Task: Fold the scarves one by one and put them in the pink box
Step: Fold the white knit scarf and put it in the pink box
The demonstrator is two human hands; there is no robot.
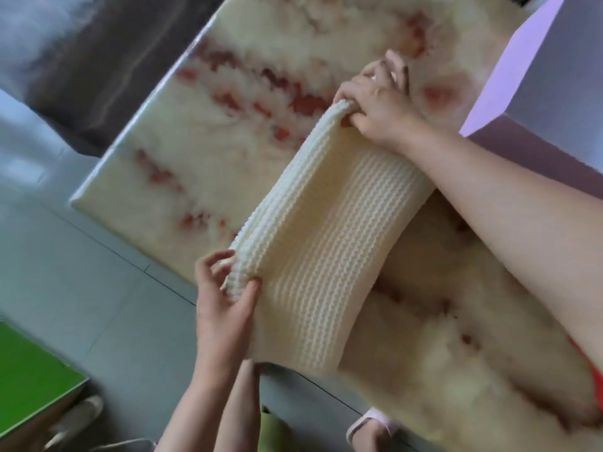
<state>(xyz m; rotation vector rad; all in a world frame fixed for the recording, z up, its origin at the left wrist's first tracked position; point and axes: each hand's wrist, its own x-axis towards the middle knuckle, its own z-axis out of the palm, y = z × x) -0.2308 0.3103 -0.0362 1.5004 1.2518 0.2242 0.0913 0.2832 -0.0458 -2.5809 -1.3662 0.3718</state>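
A cream ribbed knitted scarf, folded into a thick stack of layers, is held stretched between my two hands above the table. My left hand grips the near end of the folded edge, thumb on top and fingers curled under. My right hand grips the far end, fingers curled round the layers. The pink box stands at the upper right, just beyond my right hand; its inside is not visible.
The table has a cream marbled top with red veins; its edge runs diagonally at the left. Grey tiled floor lies below. A green surface sits at the lower left, shoes near the bottom.
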